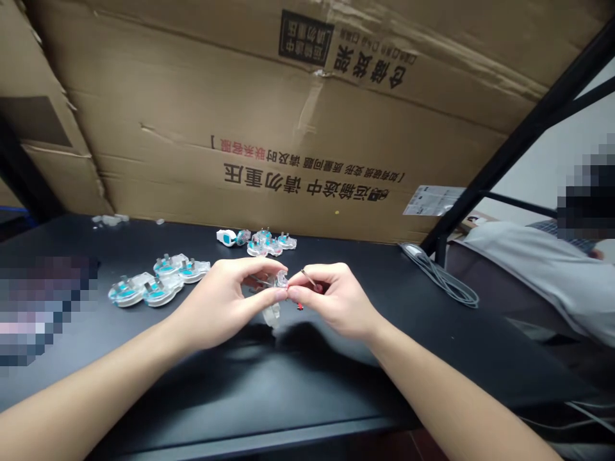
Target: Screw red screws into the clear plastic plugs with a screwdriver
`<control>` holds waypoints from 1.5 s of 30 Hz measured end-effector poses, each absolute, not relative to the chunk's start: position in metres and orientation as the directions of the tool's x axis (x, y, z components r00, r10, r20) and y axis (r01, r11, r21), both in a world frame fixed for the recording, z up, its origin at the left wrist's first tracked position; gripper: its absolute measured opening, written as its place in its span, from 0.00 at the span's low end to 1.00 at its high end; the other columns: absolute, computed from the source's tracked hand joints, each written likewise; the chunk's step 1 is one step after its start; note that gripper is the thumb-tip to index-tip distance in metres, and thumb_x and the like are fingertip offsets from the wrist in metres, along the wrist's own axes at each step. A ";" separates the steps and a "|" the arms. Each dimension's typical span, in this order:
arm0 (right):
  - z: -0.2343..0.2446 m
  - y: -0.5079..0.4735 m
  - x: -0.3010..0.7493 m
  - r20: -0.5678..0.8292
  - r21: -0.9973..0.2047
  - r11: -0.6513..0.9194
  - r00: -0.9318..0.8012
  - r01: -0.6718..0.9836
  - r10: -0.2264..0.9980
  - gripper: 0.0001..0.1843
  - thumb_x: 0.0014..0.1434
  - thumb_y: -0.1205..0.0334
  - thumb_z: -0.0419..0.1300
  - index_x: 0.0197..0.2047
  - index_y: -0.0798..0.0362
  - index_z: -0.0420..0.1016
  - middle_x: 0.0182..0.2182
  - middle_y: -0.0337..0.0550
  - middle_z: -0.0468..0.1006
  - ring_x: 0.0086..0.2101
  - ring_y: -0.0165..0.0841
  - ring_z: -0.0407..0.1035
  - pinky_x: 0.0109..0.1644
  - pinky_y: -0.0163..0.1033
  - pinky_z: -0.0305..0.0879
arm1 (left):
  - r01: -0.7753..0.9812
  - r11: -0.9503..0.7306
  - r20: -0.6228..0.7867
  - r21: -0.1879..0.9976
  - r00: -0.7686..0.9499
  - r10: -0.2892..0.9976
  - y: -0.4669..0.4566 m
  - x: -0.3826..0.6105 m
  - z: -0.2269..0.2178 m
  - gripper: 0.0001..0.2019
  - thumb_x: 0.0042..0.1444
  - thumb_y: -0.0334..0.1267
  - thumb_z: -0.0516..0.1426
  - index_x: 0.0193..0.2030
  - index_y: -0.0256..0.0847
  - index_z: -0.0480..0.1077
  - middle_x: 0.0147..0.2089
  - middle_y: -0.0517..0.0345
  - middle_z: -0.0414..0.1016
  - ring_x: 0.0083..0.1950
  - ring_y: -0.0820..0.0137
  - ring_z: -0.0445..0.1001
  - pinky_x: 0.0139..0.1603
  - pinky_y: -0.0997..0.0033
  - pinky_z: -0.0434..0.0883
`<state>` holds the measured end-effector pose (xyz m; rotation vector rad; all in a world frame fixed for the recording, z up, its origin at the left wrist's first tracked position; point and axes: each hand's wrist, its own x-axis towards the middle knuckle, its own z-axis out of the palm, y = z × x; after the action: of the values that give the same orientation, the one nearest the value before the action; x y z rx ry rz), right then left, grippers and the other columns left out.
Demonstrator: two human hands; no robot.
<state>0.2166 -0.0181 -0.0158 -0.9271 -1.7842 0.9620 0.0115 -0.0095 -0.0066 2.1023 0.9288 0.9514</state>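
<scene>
A clear plastic plug housing (272, 315) is held above the black tabletop (288, 397) by the left hand (223, 301), its fingers (264, 296) closed on it. A thin metal pin (308, 277) is pinched by the right hand (339, 301), right at the housing, so work on the housing is in hand. A small red part (300, 307) shows below the right hand; its hold is unclear. Further plug housings (161, 285) with teal inserts lie left, and more (264, 242) lie ahead, beside a white plug (227, 237). A grey cable (439, 278) lies right, against a cardboard box (288, 128); a grey sleeve (542, 275) is seen at far right.
</scene>
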 end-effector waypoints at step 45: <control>-0.017 -0.017 0.221 0.254 -0.907 0.376 -0.465 0.191 0.848 0.14 0.67 0.56 0.56 0.32 0.55 0.70 0.27 0.36 0.71 0.26 0.25 0.60 0.33 0.33 0.58 | 0.415 -0.680 0.493 0.605 0.475 0.729 -0.010 0.011 -0.013 0.16 0.60 0.46 0.60 0.52 0.41 0.75 0.46 0.54 0.81 0.41 0.66 0.79 0.42 0.70 0.77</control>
<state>0.2210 -0.0167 -0.0167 -0.8997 -1.8848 1.1079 0.0105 -0.0098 -0.0133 2.3232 0.9557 1.0595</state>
